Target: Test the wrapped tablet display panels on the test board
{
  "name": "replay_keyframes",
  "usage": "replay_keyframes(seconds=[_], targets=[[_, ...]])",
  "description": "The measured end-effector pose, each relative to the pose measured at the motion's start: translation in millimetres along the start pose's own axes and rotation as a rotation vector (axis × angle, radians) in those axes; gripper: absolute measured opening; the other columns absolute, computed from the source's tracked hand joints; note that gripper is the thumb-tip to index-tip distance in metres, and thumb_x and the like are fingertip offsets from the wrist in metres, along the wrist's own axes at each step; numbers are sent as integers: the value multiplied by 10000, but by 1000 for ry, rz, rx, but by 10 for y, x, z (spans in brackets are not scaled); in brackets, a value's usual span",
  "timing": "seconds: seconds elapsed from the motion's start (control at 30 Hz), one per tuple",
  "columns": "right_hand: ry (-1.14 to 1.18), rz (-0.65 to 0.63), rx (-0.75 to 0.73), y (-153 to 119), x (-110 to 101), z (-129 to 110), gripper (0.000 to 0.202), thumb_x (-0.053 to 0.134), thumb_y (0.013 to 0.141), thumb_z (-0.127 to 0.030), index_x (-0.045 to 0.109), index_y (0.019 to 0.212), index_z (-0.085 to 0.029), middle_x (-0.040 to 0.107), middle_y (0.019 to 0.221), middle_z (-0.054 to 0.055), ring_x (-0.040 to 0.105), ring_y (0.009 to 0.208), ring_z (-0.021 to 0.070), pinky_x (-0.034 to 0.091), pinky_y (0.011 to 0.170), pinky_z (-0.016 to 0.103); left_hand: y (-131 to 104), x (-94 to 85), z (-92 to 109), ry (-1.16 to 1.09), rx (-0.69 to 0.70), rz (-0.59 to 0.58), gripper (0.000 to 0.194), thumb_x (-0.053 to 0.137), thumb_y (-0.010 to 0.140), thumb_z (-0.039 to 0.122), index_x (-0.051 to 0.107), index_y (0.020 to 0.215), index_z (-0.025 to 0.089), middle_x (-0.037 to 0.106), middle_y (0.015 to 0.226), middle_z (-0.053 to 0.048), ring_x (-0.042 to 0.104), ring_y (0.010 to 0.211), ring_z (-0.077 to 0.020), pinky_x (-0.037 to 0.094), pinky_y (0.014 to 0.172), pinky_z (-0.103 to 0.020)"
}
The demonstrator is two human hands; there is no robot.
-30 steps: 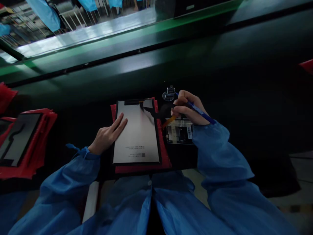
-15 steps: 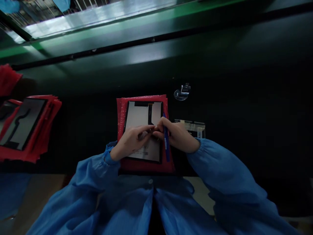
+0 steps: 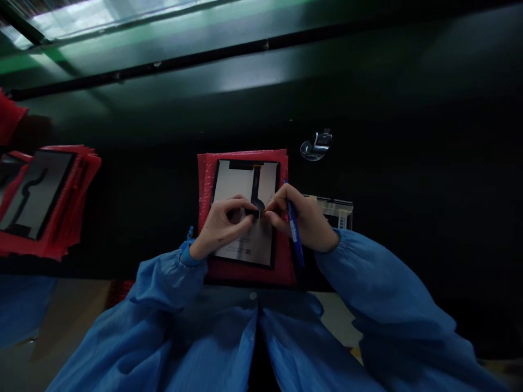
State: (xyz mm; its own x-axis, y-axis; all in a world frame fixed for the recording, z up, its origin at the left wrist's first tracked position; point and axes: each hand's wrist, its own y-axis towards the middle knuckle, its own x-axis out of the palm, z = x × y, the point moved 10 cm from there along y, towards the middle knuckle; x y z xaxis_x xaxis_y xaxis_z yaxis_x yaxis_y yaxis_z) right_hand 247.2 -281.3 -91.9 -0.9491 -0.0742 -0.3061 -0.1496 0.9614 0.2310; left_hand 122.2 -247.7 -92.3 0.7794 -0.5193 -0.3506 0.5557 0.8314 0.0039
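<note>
A display panel (image 3: 231,182) lies back side up on red bubble-wrap bags (image 3: 253,275) in front of me. A black flex cable (image 3: 256,188) runs down from its top edge and curves toward my fingertips. My left hand (image 3: 220,222) is closed, thumb and forefinger pinched at the lower end of that cable. From the other side, my right hand (image 3: 308,220) has its fingertips at the same cable end, almost meeting the left ones. A blue pen (image 3: 295,231) is tucked among the right hand's fingers, pointing down toward me. What exactly the right fingertips touch is too small to tell.
On the left is a stack of red bags (image 3: 84,201) with another display panel (image 3: 38,190) on top. A clear, shiny plastic piece (image 3: 316,146) lies beyond my right hand. Partly behind that hand is a clear-edged flat part (image 3: 345,209) with a label.
The view has shifted slightly. My fingertips have drawn a little apart, so the flex cable's curved lower end now shows between them. The pen remains in my right hand.
</note>
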Motion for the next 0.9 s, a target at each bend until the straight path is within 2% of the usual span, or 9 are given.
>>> replay_keyframes(seconds=[0.1,0.2,0.43,0.5,0.57,0.63,0.7,0.8,0.9], targets=[[38,-22,4,-5,39,4,289,636,864,-198,356,812,-249,718,838,9,681,707,141,510,604,236,3,8,-30,-58,-7,-1,75,643,764,170,703,793,136,637,817,-32,415,542,-65,313,492,-232],[68,-44,-6,-9,82,6,284,628,881,-208,354,818,-248,724,856,14,680,712,133,507,607,230,14,25,-72,-86,-32,-30,27,654,750,177,656,743,151,623,815,-43,516,665,-116,363,551,-245],[61,-26,-26,-18,122,1,279,613,883,-196,352,796,-245,718,848,9,664,709,131,513,626,245,20,76,-55,-100,-37,-63,106,681,770,220,611,712,166,602,779,-41,568,769,-160,426,630,-267],[61,70,-20,-22,10,7,305,640,881,-213,354,781,-246,712,829,0,669,704,138,520,620,255,1,-83,-46,-69,-27,15,115,671,814,260,651,760,161,643,830,-54,588,758,-157,436,620,-265],[64,219,-1,-41,-181,22,334,670,872,-216,354,768,-248,701,802,-10,673,682,144,532,612,268,-53,-445,-68,56,-23,208,183,617,888,330,694,880,165,685,911,-63,582,701,-140,425,588,-265],[86,326,7,-65,-339,26,343,686,865,-202,361,767,-251,695,788,-16,683,675,151,551,609,277,-159,-862,-126,315,-68,417,254,561,935,384,700,962,172,702,933,-58,551,646,-131,402,577,-273],[99,344,7,-68,-400,17,339,692,858,-184,372,770,-253,696,785,-16,698,682,164,568,603,283,-225,-1102,-269,588,-185,454,273,563,934,411,693,914,172,697,864,-48,547,643,-144,392,606,-285],[54,298,24,-57,-374,13,327,693,853,-177,387,766,-252,716,794,-4,721,703,184,585,600,294,-221,-1069,-572,688,-310,257,303,578,918,453,670,831,178,683,800,-41,585,681,-171,404,655,-297],[42,250,32,-47,-312,19,306,692,870,-207,405,774,-253,733,816,10,738,727,200,595,596,302,-201,-917,-648,623,-273,185,262,572,916,422,635,824,185,670,811,-37,589,705,-172,414,681,-301]])
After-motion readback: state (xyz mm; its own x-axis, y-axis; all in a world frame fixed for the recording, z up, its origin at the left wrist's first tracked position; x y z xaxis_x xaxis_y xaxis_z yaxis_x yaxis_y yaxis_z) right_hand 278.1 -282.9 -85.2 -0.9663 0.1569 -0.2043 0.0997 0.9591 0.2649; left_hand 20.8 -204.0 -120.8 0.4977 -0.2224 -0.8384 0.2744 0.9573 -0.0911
